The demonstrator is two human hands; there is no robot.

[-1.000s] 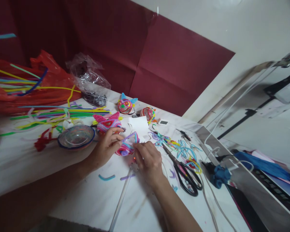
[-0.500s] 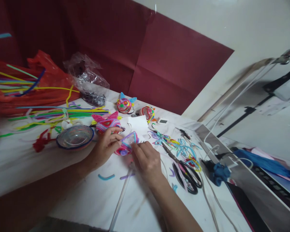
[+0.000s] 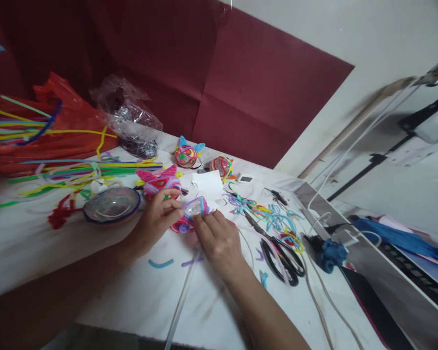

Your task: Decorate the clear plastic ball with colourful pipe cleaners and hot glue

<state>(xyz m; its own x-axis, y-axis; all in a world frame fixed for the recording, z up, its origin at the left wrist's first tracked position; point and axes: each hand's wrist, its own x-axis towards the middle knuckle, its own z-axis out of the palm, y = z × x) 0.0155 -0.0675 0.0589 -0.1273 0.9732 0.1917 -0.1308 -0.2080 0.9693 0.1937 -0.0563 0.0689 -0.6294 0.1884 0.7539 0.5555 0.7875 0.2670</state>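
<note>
My left hand (image 3: 161, 214) is closed on the left edge of a small craft piece (image 3: 195, 208), a clear plastic form partly covered in pink, purple and blue pipe cleaners, with a purple round spot low on it. At its right edge, the fingers of my right hand (image 3: 219, 239) are pinched together. A pale pink pipe cleaner (image 3: 257, 232) trails from that hand to the right, over the black-handled scissors (image 3: 282, 257); its other end is hidden by my fingers. Just behind my left hand sits a pink-eared pipe-cleaner animal head (image 3: 160, 183).
A clear bowl (image 3: 111, 204) with a blue rim stands at left, near loose pipe cleaners (image 3: 124, 170) and a red bag (image 3: 76, 131). Two more decorated heads (image 3: 186, 154) stand behind. Pipe-cleaner scraps (image 3: 277, 218) and cables (image 3: 316, 301) lie right; a translucent rod (image 3: 182, 304) lies in front.
My right hand has shifted slightly left and up against the craft piece. The pink pipe cleaner now stretches from the hand across the scissors. The camera view has moved a little.
</note>
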